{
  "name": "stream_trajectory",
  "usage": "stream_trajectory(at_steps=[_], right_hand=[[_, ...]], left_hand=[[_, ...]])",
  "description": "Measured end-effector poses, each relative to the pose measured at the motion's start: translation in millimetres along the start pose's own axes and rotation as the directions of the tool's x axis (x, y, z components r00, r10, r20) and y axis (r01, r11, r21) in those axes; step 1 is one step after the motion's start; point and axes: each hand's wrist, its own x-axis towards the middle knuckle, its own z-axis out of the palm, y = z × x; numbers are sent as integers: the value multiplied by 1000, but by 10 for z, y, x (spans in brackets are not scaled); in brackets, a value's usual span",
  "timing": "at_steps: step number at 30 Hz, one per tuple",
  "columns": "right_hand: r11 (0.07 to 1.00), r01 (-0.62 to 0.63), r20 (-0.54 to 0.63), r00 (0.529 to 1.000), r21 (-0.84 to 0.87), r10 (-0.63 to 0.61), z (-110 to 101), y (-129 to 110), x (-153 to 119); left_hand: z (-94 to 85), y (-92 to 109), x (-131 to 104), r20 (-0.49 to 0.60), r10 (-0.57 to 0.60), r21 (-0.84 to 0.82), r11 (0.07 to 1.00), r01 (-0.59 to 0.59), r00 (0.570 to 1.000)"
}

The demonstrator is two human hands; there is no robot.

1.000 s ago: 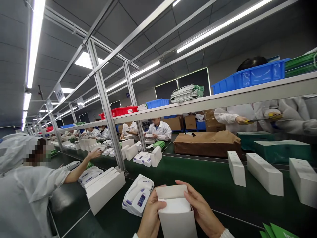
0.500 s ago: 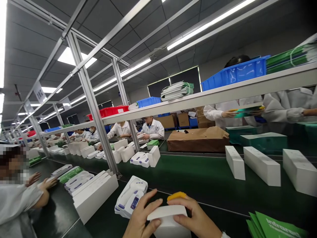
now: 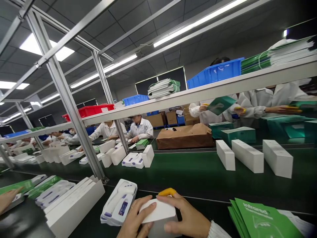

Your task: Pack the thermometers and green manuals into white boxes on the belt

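Observation:
A small white box (image 3: 159,213) stands at the bottom middle, its top flap facing me. My left hand (image 3: 136,216) grips its left side, thumb lying along the top edge. On the opposite side my right hand (image 3: 184,213) grips it, a yellow finger cot on one fingertip. Just left of my hands lie stacked white trays (image 3: 120,203) holding white devices with purple parts. Green booklets (image 3: 264,218) printed "Infrared" fan out at the lower right. The box's lower part runs out of view.
White boxes (image 3: 74,206) stand in a row at the left, near a co-worker's hand (image 3: 10,198). Several white boxes (image 3: 247,155) stand on the green belt (image 3: 183,170). A metal post (image 3: 66,99) and a shelf (image 3: 170,100) with blue bins (image 3: 215,73) cross ahead. Co-workers sit beyond.
The view has swung right, so the scene shifts left. Both hands stay on the white box, its top now pressed flatter. Across the belt, a co-worker has raised a green box.

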Motion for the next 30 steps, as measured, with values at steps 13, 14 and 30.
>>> stream_trajectory(at_steps=[13,14,30], right_hand=[[1000,9,-272,962,-16,-13,164,-3,71],[999,28,-268,963,18,-22,160,-4,82],[919,163,7,985,-359,-172,15,-25,3]], left_hand=[[-101,42,95,119,-196,-161,963,214,973],[-101,55,106,137,-230,-216,942,256,963],[-188,-120,20,264,-210,-218,938,270,941]])
